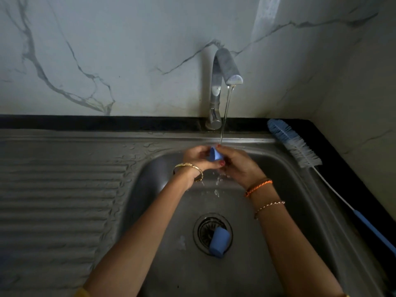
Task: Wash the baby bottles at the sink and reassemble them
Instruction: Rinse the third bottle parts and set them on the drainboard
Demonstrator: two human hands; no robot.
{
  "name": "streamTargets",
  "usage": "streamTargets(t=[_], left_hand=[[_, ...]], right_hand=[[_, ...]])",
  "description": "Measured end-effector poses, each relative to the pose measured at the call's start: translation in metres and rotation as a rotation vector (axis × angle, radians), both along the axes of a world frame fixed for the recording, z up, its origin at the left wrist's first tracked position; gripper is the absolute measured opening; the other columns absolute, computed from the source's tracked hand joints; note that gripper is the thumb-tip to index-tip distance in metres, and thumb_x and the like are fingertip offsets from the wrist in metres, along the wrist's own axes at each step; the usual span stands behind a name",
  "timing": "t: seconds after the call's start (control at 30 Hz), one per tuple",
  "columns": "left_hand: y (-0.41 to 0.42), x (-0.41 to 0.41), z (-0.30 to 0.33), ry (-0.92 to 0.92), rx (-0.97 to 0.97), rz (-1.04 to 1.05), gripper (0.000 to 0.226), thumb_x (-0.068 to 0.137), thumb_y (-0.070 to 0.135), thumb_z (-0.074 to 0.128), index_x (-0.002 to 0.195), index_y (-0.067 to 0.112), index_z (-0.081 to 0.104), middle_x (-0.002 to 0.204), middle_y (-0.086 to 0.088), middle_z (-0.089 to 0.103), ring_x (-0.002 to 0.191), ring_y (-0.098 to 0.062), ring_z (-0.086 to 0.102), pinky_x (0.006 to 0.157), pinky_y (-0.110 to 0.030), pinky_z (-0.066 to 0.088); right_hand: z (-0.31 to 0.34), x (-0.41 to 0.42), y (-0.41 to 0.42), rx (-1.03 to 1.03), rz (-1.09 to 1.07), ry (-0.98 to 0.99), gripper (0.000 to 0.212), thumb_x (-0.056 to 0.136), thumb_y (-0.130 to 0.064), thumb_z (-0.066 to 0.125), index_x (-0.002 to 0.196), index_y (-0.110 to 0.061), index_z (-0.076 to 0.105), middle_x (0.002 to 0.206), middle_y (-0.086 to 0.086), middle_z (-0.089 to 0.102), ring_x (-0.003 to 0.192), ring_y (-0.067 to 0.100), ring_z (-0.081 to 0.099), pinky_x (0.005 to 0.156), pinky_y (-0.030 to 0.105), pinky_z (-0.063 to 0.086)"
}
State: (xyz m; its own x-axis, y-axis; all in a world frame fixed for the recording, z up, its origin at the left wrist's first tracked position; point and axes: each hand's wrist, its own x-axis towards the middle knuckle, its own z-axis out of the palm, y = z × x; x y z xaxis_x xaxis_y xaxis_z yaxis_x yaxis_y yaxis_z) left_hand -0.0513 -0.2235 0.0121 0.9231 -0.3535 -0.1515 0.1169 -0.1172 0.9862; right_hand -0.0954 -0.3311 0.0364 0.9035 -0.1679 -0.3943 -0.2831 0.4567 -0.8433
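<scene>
Both my hands meet out in front of me.
My left hand (198, 158) and right hand (236, 162) curl their fingers round one small piece between them, forearms reaching forward and converging, bangles on both wrists.

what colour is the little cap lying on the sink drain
Blue. The cap lies on its side over the drain, clearest in the head view.

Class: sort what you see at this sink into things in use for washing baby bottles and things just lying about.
In use: small blue plastic bottle part, held by left hand and right hand; running chrome tap; steel sink.

Lying about: blue plastic cap over the drain; blue-and-white bottle brush on the counter.
</scene>
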Motion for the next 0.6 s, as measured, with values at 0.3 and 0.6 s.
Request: streamTargets(t=[0.3, 0.6], left_hand=[[-0.015, 0.003, 0.014, -0.181, 0.238, 0.014, 0.037, 0.062, 0.02, 0.085, 0.094, 0.008, 0.07, 0.072, 0.009, 0.062, 0.063, 0.0, 0.059, 0.057, -0.012, 0.051], [0.012, -0.001, 0.007, 0.075, 0.141, 0.103, 0.034, 0.066, -0.017, 0.071, 0.098, -0.011, 0.065, 0.084, -0.016, 0.067, 0.085, -0.025, 0.06, 0.08, -0.039, 0.055]], right_hand=[[-0.008, -0.002, -0.01, 0.213, -0.126, 0.092, 0.024, 0.096, -0.029, 0.046, 0.091, -0.009, 0.058, 0.087, 0.011, 0.063, 0.077, 0.019, 0.06, 0.049, 0.02, 0.054], [0.017, 0.001, 0.003, -0.947, 0.208, -0.018, 0.032, 0.085, -0.014, 0.064, 0.113, 0.002, 0.06, 0.113, 0.02, 0.061, 0.089, 0.023, 0.06, 0.071, 0.025, 0.052]])
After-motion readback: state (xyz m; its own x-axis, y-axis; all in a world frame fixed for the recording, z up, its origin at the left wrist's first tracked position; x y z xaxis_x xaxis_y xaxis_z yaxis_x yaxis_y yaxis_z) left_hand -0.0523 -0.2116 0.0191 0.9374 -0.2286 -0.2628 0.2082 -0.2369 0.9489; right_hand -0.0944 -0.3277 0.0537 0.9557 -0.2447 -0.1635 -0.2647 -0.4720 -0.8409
